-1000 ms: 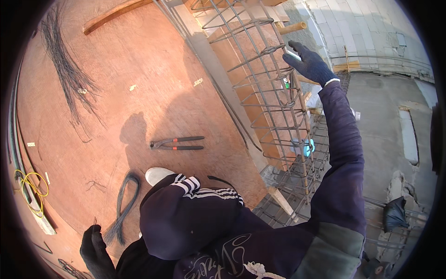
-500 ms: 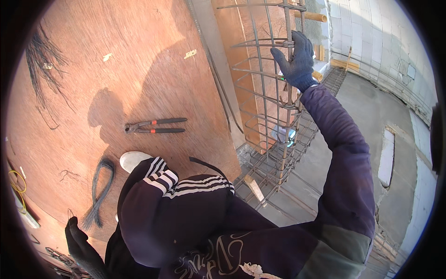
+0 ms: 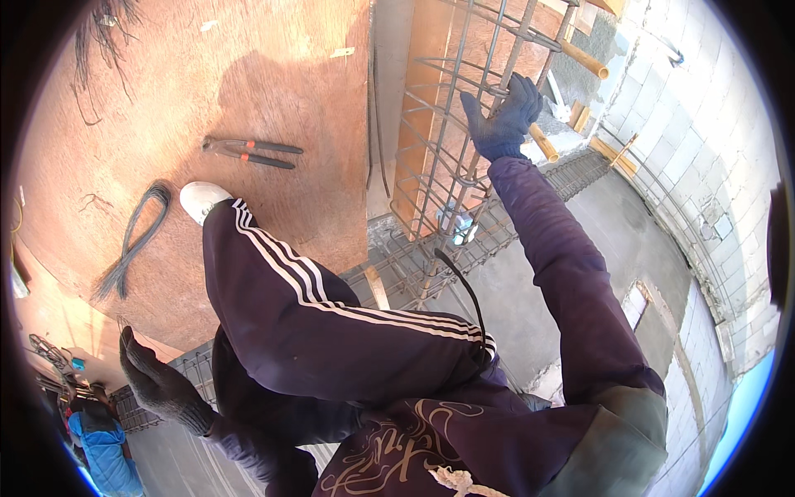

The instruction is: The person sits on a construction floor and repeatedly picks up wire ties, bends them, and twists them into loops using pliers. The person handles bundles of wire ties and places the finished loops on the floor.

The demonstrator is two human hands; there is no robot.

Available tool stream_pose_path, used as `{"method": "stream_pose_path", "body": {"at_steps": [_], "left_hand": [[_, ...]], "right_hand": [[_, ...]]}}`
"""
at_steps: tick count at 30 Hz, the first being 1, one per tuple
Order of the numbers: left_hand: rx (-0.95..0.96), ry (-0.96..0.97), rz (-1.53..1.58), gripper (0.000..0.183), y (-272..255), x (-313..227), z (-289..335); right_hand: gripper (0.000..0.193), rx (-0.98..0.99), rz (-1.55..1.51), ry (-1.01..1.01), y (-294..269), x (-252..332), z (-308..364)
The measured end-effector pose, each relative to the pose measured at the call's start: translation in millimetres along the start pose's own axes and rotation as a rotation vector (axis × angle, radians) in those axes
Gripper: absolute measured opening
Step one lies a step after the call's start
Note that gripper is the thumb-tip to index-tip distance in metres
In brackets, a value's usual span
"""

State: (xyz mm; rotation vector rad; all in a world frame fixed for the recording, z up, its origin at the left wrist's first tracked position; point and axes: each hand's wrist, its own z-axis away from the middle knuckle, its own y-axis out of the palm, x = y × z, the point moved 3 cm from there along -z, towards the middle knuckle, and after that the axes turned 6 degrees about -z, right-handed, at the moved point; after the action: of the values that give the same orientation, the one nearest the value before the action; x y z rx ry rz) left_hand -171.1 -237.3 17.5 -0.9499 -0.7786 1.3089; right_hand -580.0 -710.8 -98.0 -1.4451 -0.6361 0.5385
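Note:
My right hand (image 3: 503, 120), in a dark blue glove, grips a long bar of the upright rebar cage (image 3: 460, 108), its thumb on the left side of the bar. At the lower left, my left hand (image 3: 161, 381) wears a dark glove, its fingers pressed together. A thin wire (image 3: 122, 320), faint here, sticks out past those fingertips. On the plywood lie black-handled pincers (image 3: 252, 152) with red marks. Beside my shoe lies a twisted bundle of tie wire (image 3: 134, 240).
The plywood sheet (image 3: 298, 91) ends beside the rebar cage. Below lie horizontal rebar (image 3: 538, 207) and a grey concrete floor (image 3: 613, 224). A block wall (image 3: 696, 149) stands at right. More loose wire (image 3: 95, 50) lies top left. A person in blue (image 3: 103, 451) is at lower left.
My view has shifted, and my leg is now raised and stretched across toward the right. My right hand stays on the rebar cage. More of my left arm shows.

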Motion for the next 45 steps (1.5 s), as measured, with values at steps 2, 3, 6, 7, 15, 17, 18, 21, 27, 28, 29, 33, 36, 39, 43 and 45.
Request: {"method": "stream_pose_path", "body": {"at_steps": [2,3,6,7,15,17,18,21,27,28,29,33,36,39,43,45], "left_hand": [[-0.086,0.038,0.059,0.041,17.0,-6.1,5.4],[-0.132,0.038,0.109,0.041,28.0,-7.3,10.1],[-0.277,-0.028,0.216,0.042,54.1,-9.9,23.9],[-0.333,-0.078,0.232,0.042,59.1,-16.3,29.6],[-0.528,-0.317,0.175,0.046,61.0,-36.2,135.6],[-0.577,-0.357,0.201,0.046,53.2,-25.5,168.9],[-0.611,-0.368,0.223,0.045,51.7,-26.1,184.9],[-0.691,-0.317,0.235,0.041,51.2,-24.4,230.1],[-0.785,-0.075,0.316,0.030,53.6,-18.6,269.1],[-0.830,-0.035,0.308,0.028,49.0,-18.5,275.5],[-0.910,0.020,0.297,0.026,46.4,-19.0,275.7],[-1.108,0.072,0.262,0.026,44.1,-12.3,283.1],[-1.123,0.071,0.222,0.026,48.7,0.6,293.8],[-1.158,0.147,0.307,0.026,47.4,-7.2,293.5],[-1.142,0.230,0.384,0.026,46.3,-14.5,306.7],[-1.075,0.258,0.398,0.026,52.0,-27.6,307.9]], "right_hand": [[0.088,0.022,0.018,0.012,-4.0,-1.1,3.5],[0.089,0.012,-0.008,0.016,-2.9,-2.5,2.5],[0.090,0.010,-0.012,0.021,0.7,-2.8,-2.2],[0.089,0.021,0.008,0.021,1.5,-4.3,-5.3],[0.090,-0.033,-0.018,-0.016,3.4,-3.6,-6.2],[0.089,-0.008,-0.028,0.009,2.7,-0.4,-0.6],[0.089,0.002,-0.029,0.017,-0.1,-1.8,-1.9],[0.092,-0.051,-0.014,-0.043,13.1,-6.1,2.7],[0.089,0.047,-0.165,0.076,-12.1,-2.3,6.1],[0.088,0.062,-0.197,0.099,-18.8,0.8,4.7],[0.088,0.073,-0.222,0.109,-24.8,-0.2,5.3],[0.090,0.162,-0.284,0.093,-40.2,17.7,1.3],[0.099,0.156,-0.283,0.065,-28.7,24.0,-2.2],[0.112,0.145,-0.245,0.087,-29.0,10.5,1.6],[0.123,0.222,-0.267,0.092,-21.5,8.7,-5.2],[0.117,0.257,-0.348,0.118,-38.8,9.1,-13.4]]}}
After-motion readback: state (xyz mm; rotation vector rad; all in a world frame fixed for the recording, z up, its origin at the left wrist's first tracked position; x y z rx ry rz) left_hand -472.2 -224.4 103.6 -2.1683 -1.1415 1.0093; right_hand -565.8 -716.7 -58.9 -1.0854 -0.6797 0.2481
